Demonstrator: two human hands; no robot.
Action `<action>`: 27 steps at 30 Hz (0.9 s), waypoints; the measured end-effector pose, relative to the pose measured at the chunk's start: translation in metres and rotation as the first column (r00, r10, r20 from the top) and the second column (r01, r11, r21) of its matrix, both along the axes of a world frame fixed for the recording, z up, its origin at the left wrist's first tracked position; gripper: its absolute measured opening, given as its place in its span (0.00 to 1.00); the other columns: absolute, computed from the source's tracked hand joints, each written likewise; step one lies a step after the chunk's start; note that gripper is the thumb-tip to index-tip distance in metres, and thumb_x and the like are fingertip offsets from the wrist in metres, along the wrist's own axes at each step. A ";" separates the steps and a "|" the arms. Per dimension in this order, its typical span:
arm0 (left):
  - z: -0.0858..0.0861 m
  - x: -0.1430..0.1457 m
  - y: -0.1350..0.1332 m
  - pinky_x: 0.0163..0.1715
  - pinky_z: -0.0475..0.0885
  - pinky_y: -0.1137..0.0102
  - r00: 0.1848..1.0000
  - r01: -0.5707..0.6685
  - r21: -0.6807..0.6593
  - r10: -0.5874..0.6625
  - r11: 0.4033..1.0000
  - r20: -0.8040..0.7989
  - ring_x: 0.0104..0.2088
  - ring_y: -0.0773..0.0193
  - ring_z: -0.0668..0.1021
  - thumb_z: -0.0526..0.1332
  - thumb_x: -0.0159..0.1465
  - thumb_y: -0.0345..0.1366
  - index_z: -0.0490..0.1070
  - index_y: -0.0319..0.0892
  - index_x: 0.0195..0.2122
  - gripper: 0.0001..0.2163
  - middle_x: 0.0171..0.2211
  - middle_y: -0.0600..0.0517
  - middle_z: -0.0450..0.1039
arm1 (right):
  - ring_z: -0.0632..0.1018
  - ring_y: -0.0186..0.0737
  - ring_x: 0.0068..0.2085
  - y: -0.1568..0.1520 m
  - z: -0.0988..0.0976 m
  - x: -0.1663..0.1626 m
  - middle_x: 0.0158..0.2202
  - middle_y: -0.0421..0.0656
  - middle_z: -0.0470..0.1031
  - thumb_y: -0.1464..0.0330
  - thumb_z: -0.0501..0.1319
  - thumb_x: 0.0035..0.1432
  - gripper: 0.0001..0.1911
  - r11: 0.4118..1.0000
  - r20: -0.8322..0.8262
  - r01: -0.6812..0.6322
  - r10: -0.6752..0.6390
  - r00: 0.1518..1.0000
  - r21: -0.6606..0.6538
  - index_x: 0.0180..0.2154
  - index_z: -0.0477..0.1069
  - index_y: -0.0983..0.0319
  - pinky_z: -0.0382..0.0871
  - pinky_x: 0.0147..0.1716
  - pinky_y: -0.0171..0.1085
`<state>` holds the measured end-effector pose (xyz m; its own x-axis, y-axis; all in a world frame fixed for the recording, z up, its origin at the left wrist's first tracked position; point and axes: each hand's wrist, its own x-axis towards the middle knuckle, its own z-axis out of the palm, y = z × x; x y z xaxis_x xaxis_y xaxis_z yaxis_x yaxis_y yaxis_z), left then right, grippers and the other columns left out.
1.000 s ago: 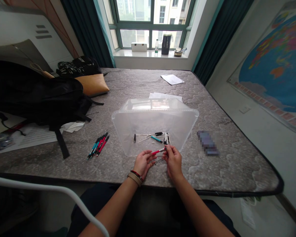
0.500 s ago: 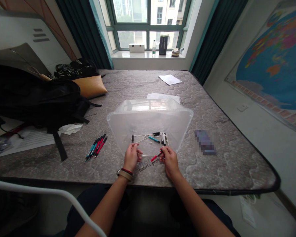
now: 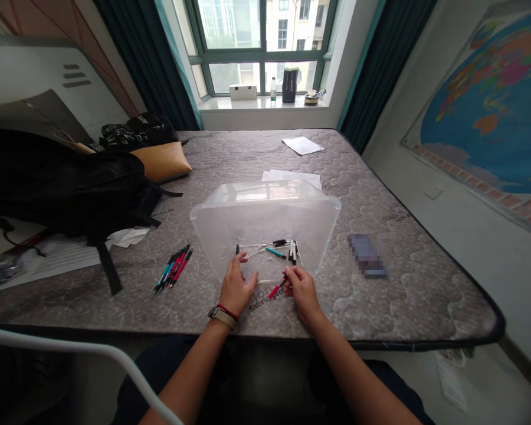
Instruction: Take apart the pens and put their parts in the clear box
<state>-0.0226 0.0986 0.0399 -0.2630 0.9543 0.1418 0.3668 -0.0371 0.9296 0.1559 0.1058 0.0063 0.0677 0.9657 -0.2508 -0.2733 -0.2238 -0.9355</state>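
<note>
A red and black pen (image 3: 275, 290) is pinched in the fingers of my right hand (image 3: 301, 290), its red end pointing down and left. My left hand (image 3: 236, 288) is empty, thumb and fingers apart, at the near left of a clear plastic box (image 3: 265, 215) whose open side faces me. Inside the box lie a teal pen (image 3: 275, 252), black-and-white pens (image 3: 292, 251) on the right and a black pen part (image 3: 279, 242) at the back. Left of the box, a bunch of red, teal and black pens (image 3: 173, 268) lies together on the mattress.
The quilted mattress (image 3: 407, 295) spreads beneath everything. A blurred phone-like object (image 3: 367, 255) lies to the right. A black backpack (image 3: 62, 177), a tan pouch (image 3: 163, 161) and papers (image 3: 57, 260) are at left. More sheets (image 3: 301, 145) lie behind the box. A white tube (image 3: 71, 345) crosses at lower left.
My left hand has opened, its fingers spreading toward the box. My right hand still holds the red pen, now slightly lower. The view has shifted slightly.
</note>
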 end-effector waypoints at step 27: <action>0.011 0.007 -0.002 0.31 0.66 0.73 0.909 0.299 -0.068 -0.262 0.952 0.325 0.29 0.64 0.74 0.69 0.55 0.38 0.80 0.41 0.31 0.06 0.31 0.49 0.78 | 0.72 0.33 0.17 -0.012 -0.017 -0.016 0.21 0.41 0.74 0.43 0.54 0.56 0.29 0.945 0.007 -0.326 0.326 0.945 -0.013 0.30 0.69 0.63 0.57 0.12 0.29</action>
